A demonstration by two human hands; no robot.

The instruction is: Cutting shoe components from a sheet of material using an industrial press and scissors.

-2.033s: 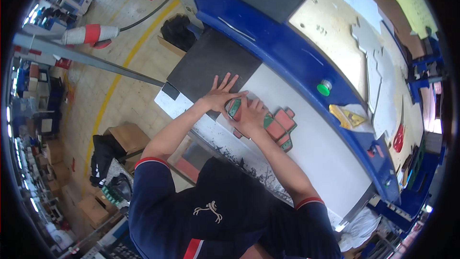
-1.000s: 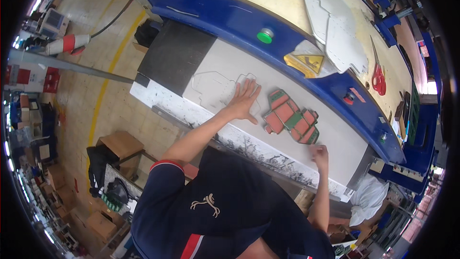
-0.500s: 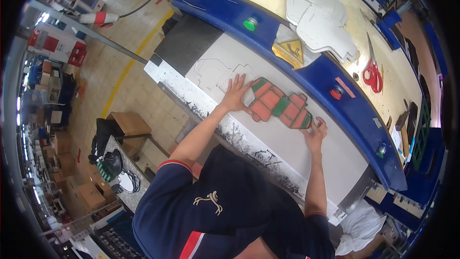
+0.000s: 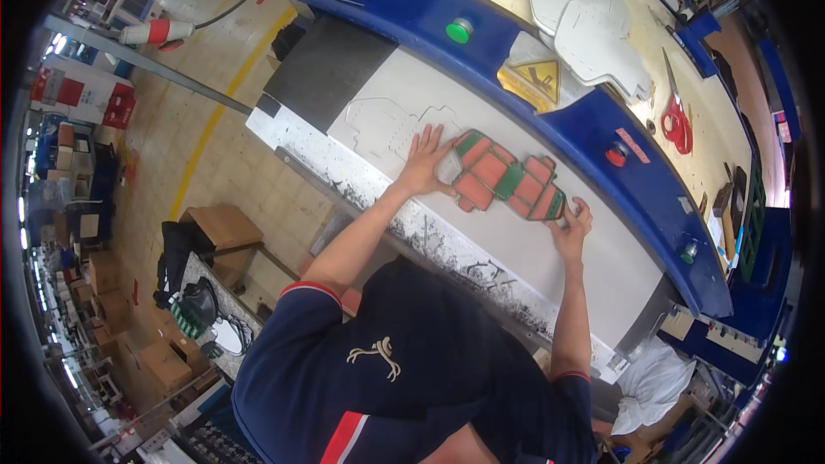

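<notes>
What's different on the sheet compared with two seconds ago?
The red-and-green block has moved rightward along the grey sheet; an outline now shows to its left. The right hand has gone from atop the block to its right end. The left hand remains by its left end; the red-handled scissors stayed put.

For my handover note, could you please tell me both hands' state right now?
Left hand: open, fingers spread, at the red-green block's left end.
Right hand: fingers partly curled at the block's right end; grip cannot be told.
</notes>
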